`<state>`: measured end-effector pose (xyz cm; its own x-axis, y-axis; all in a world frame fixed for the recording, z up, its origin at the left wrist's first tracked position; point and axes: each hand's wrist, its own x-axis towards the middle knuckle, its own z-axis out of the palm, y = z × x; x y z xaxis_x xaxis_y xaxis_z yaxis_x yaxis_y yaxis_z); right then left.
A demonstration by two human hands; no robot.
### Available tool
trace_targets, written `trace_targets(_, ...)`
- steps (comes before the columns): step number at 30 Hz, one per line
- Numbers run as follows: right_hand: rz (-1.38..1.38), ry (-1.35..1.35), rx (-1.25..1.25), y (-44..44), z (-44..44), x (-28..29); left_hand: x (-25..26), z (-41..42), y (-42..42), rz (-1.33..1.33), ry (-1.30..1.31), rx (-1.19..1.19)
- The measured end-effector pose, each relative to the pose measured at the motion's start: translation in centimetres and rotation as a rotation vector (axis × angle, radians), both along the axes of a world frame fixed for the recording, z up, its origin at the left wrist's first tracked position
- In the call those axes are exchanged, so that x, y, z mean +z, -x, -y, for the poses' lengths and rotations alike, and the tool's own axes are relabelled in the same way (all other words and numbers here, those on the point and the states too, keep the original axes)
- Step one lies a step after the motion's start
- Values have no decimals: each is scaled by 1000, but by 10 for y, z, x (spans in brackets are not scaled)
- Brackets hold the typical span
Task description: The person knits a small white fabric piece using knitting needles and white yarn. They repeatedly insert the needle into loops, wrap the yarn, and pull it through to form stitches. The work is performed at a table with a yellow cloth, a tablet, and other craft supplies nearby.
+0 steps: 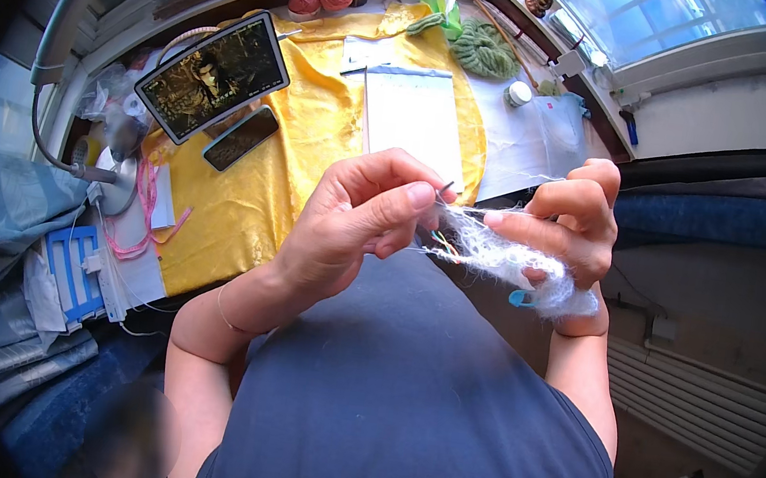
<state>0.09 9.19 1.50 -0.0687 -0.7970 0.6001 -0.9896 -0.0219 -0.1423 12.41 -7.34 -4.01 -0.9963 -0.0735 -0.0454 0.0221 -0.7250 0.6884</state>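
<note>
My left hand (364,216) pinches a thin dark needle (447,187) between thumb and index finger, its tip poking up past them. From there a fuzzy white knitted piece (508,257) stretches across to my right hand (573,222), whose curled fingers hold its other side. White yarn (535,176) runs over the right fingers. A blue locking stitch marker (521,298) hangs at the piece's lower edge. Short coloured strands (445,244) show beside the left fingertips. Most of the needle is hidden by the left hand.
A table with a yellow cloth (319,111) lies ahead, bearing a white pad (415,115), a tablet (214,74) on a stand, a phone (241,138) and a white-lidded jar (518,94). Green yarn (484,49) sits behind. A lamp (72,12) and pink measuring tape (146,205) are at left.
</note>
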Motion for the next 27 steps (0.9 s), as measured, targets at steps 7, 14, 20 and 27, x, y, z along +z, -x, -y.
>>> trace_targets(7, -140, 13, -61, 4, -3, -7, 1, -7, 0, -56, 25, -17)
trace_targets(14, 8, 73, -28, -2, -1, -4, 4, -6, -6, -121, 308, -128)
trace_targets(20, 81, 40, -52, 0, -11, -1, 3, -5, -7, -165, 512, -6)
trace_targets(27, 152, 77, -41, 1, -16, -5, 11, -4, -8, 16, 226, -36)
